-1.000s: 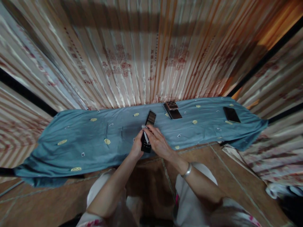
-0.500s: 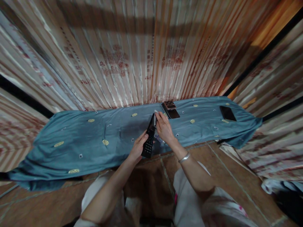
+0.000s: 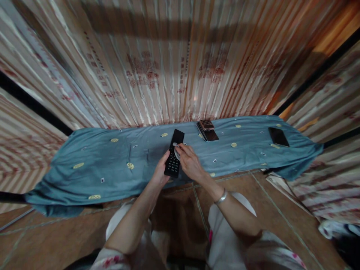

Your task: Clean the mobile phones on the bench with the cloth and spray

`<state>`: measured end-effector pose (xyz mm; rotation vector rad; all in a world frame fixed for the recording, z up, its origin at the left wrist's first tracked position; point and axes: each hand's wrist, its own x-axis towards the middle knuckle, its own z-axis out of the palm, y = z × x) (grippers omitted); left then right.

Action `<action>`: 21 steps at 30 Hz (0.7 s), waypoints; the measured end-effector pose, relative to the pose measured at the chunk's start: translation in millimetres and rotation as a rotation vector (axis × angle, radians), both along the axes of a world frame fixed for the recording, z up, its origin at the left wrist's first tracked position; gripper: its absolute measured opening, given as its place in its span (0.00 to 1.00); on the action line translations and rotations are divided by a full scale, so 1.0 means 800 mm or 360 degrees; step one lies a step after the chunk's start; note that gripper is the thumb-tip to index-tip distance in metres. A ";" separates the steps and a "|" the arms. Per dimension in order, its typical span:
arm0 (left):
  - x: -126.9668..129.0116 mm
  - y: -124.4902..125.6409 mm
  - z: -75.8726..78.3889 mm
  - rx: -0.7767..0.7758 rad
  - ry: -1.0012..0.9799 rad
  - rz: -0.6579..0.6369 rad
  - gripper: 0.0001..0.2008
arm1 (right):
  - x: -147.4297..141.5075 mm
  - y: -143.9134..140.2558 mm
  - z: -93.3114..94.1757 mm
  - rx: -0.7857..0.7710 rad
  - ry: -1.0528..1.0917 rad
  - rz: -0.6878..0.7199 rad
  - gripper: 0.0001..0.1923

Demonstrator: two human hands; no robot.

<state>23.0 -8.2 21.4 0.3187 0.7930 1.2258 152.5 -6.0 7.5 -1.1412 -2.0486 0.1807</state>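
A black remote control [image 3: 173, 155] with rows of buttons faces up over the blue cloth [image 3: 118, 165]. My left hand [image 3: 161, 173] grips its near end from the left side. My right hand [image 3: 189, 162] pinches a small white wipe [image 3: 177, 149] and presses it on the remote's middle, just right of the buttons. A metal bracelet [image 3: 221, 197] circles my right wrist.
The blue cloth with yellow spots covers a long low surface in front of striped curtains [image 3: 168, 67]. A small stack of dark phones [image 3: 207, 131] lies behind my right hand. Another dark phone [image 3: 278, 137] lies at the cloth's far right. Brown tiled floor [image 3: 50, 240] is under my knees.
My right hand with the wipe moved from the remote's far end back toward its middle. The remote now lies flatter with its buttons facing up.
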 end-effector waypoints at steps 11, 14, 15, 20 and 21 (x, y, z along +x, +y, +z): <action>-0.001 0.010 -0.012 0.0007 0.0095 0.0042 0.17 | -0.012 -0.028 0.003 0.0033 -0.0153 0.0136 0.25; -0.006 0.012 -0.012 0.0029 0.0134 0.0048 0.20 | -0.020 -0.040 0.006 0.0058 -0.0157 0.0259 0.26; -0.008 0.013 -0.012 0.0055 0.0147 0.0045 0.22 | -0.023 -0.045 0.006 0.0072 -0.0152 0.0295 0.26; -0.017 0.015 -0.008 0.0151 0.0240 0.0058 0.25 | -0.031 -0.059 -0.001 0.0144 -0.0126 0.0371 0.27; -0.017 0.016 -0.008 0.0161 0.0251 0.0077 0.26 | -0.030 -0.059 -0.003 0.0152 -0.0121 0.0368 0.27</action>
